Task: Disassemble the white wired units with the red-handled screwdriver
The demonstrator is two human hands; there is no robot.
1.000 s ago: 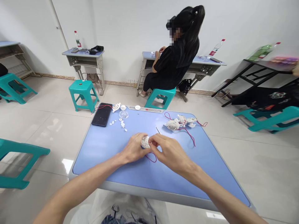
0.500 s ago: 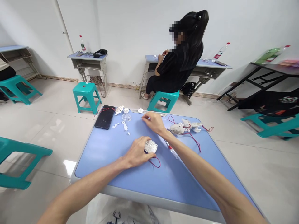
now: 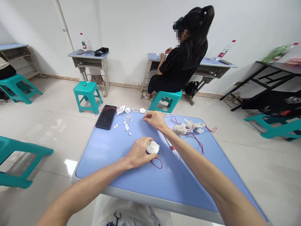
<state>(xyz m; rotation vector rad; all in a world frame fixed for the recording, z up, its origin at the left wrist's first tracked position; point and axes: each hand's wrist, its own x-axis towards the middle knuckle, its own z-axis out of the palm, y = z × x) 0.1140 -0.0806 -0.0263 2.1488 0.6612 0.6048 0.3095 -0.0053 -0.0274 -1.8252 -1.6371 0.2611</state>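
My left hand (image 3: 138,152) is closed on a small round white plastic housing (image 3: 153,147) with a red wire (image 3: 157,163) trailing from it, resting on the blue table (image 3: 122,169). My right hand (image 3: 154,119) reaches to the table's far edge, its fingers pinched together at the groove there; what they pinch is too small to make out. A screwdriver with a clear handle (image 3: 173,150) lies under my right forearm.
A black phone (image 3: 106,116), small white gears (image 3: 125,127) and a clear dome (image 3: 128,117) lie at the far left of the table. More white housings with red wires (image 3: 185,128) lie at the far right. A person in black sits on a teal stool (image 3: 166,99) beyond.
My right hand left the housing and reached to the far edge of the table, laying the screwdriver down. My left hand kept hold of the housing.
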